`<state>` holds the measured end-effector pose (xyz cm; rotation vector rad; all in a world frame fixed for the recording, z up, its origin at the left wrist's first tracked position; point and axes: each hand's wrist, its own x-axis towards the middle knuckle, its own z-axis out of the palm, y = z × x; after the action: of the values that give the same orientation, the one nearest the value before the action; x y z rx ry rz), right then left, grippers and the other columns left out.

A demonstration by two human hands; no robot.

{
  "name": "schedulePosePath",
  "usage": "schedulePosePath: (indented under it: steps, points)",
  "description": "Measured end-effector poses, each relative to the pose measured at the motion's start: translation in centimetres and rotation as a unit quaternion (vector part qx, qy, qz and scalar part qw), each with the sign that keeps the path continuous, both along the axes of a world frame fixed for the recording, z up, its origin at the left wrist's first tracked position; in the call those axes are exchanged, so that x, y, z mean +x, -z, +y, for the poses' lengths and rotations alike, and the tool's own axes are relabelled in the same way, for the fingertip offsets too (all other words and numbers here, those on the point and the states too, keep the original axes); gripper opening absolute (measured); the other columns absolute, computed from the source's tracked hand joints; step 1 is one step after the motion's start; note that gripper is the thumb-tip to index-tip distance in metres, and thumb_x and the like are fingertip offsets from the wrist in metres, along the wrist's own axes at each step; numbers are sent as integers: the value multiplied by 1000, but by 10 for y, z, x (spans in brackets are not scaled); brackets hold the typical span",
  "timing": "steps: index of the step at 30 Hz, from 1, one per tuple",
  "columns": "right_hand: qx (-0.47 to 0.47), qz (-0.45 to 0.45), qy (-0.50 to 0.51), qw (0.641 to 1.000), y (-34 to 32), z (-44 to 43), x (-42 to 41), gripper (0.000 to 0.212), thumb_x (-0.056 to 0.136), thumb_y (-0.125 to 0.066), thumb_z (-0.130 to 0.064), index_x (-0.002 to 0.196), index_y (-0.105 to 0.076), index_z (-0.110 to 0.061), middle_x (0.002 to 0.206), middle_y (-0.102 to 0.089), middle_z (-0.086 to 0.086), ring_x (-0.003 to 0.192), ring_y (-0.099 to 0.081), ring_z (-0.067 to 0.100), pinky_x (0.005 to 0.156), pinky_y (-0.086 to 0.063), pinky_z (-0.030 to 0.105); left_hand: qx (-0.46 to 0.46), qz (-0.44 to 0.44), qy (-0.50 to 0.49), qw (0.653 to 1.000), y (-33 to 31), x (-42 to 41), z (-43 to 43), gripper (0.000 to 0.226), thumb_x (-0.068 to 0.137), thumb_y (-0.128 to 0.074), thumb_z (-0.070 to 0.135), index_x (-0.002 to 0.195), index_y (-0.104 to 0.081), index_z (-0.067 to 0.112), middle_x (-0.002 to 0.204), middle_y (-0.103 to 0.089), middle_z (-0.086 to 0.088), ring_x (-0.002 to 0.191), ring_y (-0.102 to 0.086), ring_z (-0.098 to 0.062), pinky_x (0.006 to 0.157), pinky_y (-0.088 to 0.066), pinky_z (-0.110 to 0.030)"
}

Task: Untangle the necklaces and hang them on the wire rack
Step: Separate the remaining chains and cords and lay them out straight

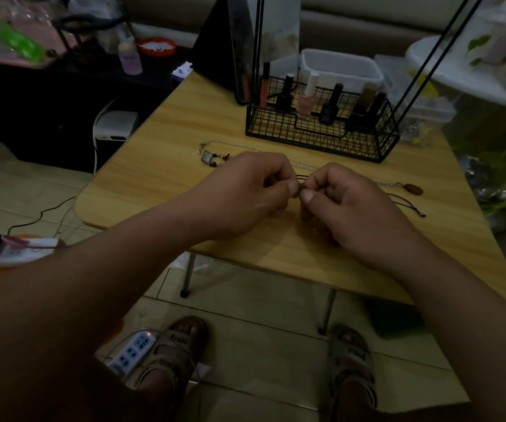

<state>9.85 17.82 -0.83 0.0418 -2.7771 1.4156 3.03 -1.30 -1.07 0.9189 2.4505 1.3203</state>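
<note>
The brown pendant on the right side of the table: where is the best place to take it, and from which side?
Probably by the thin chain just left of the brown pendant, pinching from above. The pendant lies flat on the table, offering little edge, and that side is clear of the black cord.

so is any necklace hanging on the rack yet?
No: the necklaces lie on the table between both hands, none on the wire rack.

A light wood-grain bench (169, 123) carries a black wire basket (321, 132) of nail polish bottles (308, 95) toward its far side. Nearer lie a silver chain necklace (212, 153), a brown oval pendant (413, 189) and a dark cord (410, 205). Clear plastic boxes (340, 68) sit behind the basket.
</note>
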Motion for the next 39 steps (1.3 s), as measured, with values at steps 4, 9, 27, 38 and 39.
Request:
schedulePosePath:
  steps: [4, 9, 27, 38, 39]
  points:
    - [10, -5, -3, 1000, -1, 0, 2, 5, 102, -60, -27, 97, -63, -27, 83, -73, 1, 55, -53, 0, 53, -41, 23, 3, 14, 3, 1000, 2, 2, 1, 9, 102, -62, 21, 93, -67, 23, 75, -70, 3, 68, -63, -3, 66, -52, -26]
    - [-5, 0, -5, 1000, -3, -3, 1, 4, 101, -61, -21, 97, -61, -21, 84, -73, 9, 49, -50, 3, 45, -39, 19, 20, 14, 7, 1000, 2, 1, 1, 4, 97, -68, 19, 93, -69, 18, 77, -69, 0, 68, -58, -5, 61, -48, -25]
    - [-4, -24, -20, 999, -7, -2, 4, 11, 103, -57, -29, 95, -64, -28, 84, -74, 2, 57, -55, 9, 53, -45, 29, 14, -3, -3, 1000, -1, -1, 2, 6, 97, -68, 17, 91, -70, 18, 73, -71, 4, 67, -66, -4, 66, -55, -29]
    - [8, 62, 39, 997, -1, -2, 0, 13, 99, -64, -23, 87, -68, -25, 80, -75, -2, 53, -56, 2, 50, -45, 21, 5, -14, -18, 1000, 0, -2, 1, 7, 96, -69, 18, 90, -71, 21, 72, -73, 2, 68, -68, -7, 67, -56, -28]
    - [1, 55, 40, 998, -1, -2, 0, 13, 99, -63, -22, 87, -69, -25, 81, -75, -2, 53, -56, 1, 50, -45, 21, 10, -25, -20, 999, 0, -2, 1, 7, 96, -68, 18, 90, -71, 20, 73, -73, 2, 69, -69, -6, 70, -57, -31]
